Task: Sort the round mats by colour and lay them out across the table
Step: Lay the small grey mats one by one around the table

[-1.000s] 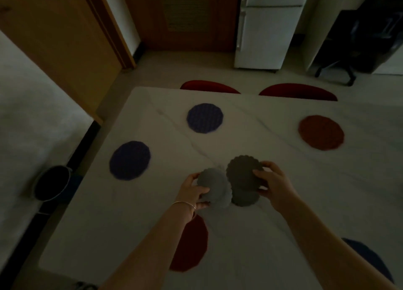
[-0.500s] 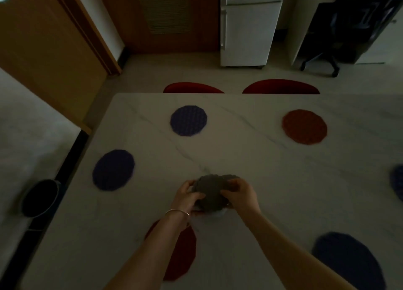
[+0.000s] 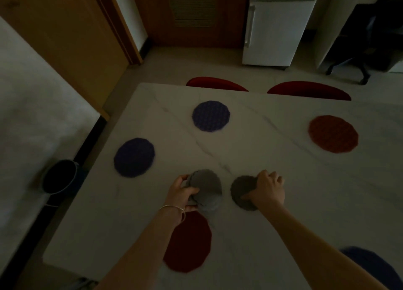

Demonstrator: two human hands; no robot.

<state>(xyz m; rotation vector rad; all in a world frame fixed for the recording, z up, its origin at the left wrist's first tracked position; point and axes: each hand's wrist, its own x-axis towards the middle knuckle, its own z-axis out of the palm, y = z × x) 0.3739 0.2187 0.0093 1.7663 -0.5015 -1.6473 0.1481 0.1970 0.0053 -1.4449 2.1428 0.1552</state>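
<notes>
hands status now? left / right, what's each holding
Left hand: grip closed on the grey mat stack.
Right hand: grip closed on a single grey mat, low at the table.

blue mats (image 3: 210, 116): 3 | red mats (image 3: 333, 133): 2 | grey mats (image 3: 243, 191): at least 2

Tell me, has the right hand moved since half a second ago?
Yes. The right hand has carried one grey mat rightward, away from the left hand and towards the orange mat.
</notes>
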